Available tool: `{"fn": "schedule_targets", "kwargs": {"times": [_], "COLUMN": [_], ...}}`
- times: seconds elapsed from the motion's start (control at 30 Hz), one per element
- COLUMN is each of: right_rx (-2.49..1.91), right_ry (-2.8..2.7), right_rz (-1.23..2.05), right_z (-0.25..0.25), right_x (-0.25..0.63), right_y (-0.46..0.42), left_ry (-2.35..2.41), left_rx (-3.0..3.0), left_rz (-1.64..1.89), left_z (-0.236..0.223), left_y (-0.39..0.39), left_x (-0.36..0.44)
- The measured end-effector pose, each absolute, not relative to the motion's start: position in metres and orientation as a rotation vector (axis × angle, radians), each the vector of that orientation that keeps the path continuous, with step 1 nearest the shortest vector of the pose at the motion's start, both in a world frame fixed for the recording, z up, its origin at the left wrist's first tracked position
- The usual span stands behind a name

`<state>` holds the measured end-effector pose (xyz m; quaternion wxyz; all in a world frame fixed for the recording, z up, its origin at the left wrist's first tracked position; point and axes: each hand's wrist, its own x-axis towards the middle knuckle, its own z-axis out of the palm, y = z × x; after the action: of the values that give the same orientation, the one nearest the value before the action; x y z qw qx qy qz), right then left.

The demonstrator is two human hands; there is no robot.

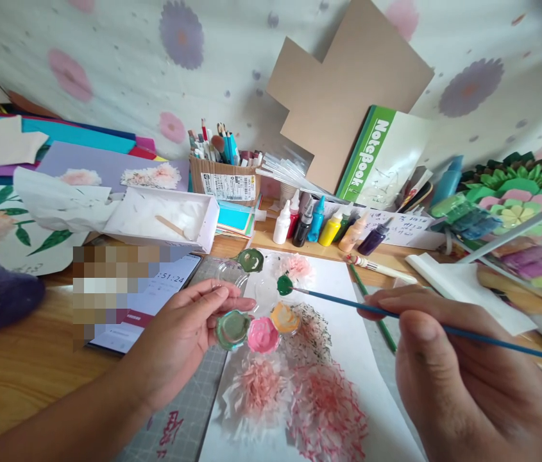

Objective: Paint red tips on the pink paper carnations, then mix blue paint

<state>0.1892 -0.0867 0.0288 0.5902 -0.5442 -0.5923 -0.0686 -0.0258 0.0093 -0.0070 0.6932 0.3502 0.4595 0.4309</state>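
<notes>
My left hand [198,321] grips a clear plastic paint palette [265,292] by its left side. Its round wells hold dark green, grey-green, pink and orange-yellow paint. Between the thumb and fingers of my right hand [453,359] is a thin blue paintbrush [347,300], its tip in the dark green well. Below the palette, ruffled paper flowers lie on a white sheet [371,398]: a pale pink flower [258,391], a flower with red-pink edges [328,410] and a dark-speckled flower [312,330] partly hidden by the palette. Another small pink flower [297,268] lies behind it.
Several paint bottles [319,221] stand in a row at the back, near a pot of brushes and pencils [225,173]. A phone [155,308] lies left, beside a white box [165,218]. A green pencil [374,308] and a pen [381,268] lie right.
</notes>
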Motion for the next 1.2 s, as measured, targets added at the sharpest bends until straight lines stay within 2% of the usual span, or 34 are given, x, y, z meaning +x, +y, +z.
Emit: {"fn": "schedule_targets", "kwargs": {"times": [0.53,1.2], "right_rx": [-1.242,-1.292], "right_ry": [-1.628,-1.761], "right_rz": [-0.218,-0.202], "right_z": [0.032,0.047], "right_x": [0.191,0.191], "right_y": [-0.082,-0.085], "left_ry": [1.094,1.113], "left_rx": [1.232,1.289], "left_rz": [0.802,0.801], "left_z": [-0.01,-0.002], "left_y": [-0.001,-0.002], "left_x": [-0.031,-0.026]}}
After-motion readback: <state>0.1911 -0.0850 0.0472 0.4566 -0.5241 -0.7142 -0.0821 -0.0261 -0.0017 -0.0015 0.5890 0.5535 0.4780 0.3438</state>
